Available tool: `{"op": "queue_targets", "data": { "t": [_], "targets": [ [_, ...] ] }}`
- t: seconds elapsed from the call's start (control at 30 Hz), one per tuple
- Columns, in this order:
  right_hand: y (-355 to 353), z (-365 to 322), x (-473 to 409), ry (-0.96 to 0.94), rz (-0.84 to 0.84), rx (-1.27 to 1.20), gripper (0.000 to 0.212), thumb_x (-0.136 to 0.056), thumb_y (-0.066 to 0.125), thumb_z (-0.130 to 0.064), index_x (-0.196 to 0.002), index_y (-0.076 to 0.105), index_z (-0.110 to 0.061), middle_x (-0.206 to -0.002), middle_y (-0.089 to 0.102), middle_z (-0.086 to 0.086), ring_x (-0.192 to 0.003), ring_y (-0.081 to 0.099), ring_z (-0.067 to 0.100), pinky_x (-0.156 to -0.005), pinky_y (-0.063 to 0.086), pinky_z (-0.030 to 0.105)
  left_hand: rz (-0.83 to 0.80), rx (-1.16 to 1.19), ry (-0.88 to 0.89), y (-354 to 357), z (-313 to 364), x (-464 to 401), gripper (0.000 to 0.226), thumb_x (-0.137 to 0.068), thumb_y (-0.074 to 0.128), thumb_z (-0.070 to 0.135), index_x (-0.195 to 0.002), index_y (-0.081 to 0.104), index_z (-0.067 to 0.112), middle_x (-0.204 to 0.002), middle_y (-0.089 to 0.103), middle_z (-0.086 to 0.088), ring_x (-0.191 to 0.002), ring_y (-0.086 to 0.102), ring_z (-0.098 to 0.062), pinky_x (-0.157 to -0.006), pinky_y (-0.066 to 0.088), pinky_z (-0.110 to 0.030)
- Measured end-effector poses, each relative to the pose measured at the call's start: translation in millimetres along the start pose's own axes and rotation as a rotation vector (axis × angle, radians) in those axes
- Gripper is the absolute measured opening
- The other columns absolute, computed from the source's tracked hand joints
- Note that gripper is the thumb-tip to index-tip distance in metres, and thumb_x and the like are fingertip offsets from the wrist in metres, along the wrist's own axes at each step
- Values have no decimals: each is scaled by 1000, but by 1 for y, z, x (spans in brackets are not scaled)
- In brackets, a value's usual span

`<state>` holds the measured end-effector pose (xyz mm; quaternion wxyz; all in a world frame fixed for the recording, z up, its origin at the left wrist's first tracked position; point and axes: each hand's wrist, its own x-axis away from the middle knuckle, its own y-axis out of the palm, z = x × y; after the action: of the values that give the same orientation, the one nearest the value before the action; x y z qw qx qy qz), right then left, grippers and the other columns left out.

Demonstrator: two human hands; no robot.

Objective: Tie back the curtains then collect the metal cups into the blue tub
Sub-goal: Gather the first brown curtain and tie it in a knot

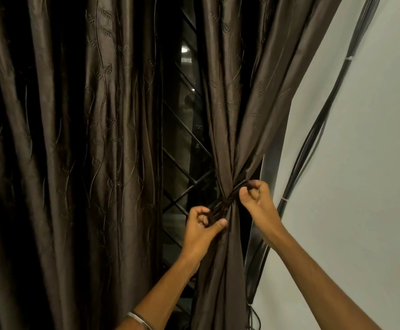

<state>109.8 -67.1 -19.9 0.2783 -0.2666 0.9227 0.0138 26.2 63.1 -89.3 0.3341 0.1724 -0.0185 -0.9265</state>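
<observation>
1. Nearest the camera, two bare forearms reach up to the tie point(227, 201), the dark cord wrapped around the gathered right curtain point(227, 129); a bangle point(139, 318) sits on the left wrist.
2. The left hand point(202, 226) is just below and left of the tie, its grip narrow, thumb and curled fingers pinching one end of the cord.
3. The right hand point(257, 195) is just above and right of the tie, its grip also narrow, fingers curled round the other end.
4. The step in hand looks like tightening or knotting the tie. To do it well, the person should pull both ends evenly in opposite directions, keep the cord on the narrowest part of the bunch, and cinch the knot before letting go so the slippery fabric does not slide out.
5. Left of the tie, the left curtain point(70, 151) hangs loose and untied, so half of this job remains.
6. Between the curtains, behind the tie, a dark window grille point(182, 144) shows.
7. Right of the tie, black cables point(313, 139) run down the pale wall point(365, 163); they hang close to the right hand and could snag.
8. The cups and the tub are not in view.
</observation>
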Motion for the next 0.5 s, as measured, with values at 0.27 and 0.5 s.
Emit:
{"op": "queue_targets", "data": {
  "t": [0.27, 0.5],
  "targets": [
    [40, 42, 3, 128, -99, 140, 71, -67, 89, -28, -127, 51, -24, -112, 66, -10, -102, 62, -1, -80, 49, 10, -119, -481, -1, 24, -45, 13, 101, -60, 76, 52, -145, 24, 33, -131, 60, 8, -118, 60, -11, -98, 53, -38],
    [53, 84, 22, 223, 38, 135, 28, -83, 67, 1, -109, 61, -7, -83, 64, -4, -78, 63, 5, -68, 51, 14, -65, -477, 22, 36, -61, 22, 35, -96, 53, 10, -131, 49, 14, -120, 61, -8, -113, 62, -19, -93, 52, -31]
  ]
}}
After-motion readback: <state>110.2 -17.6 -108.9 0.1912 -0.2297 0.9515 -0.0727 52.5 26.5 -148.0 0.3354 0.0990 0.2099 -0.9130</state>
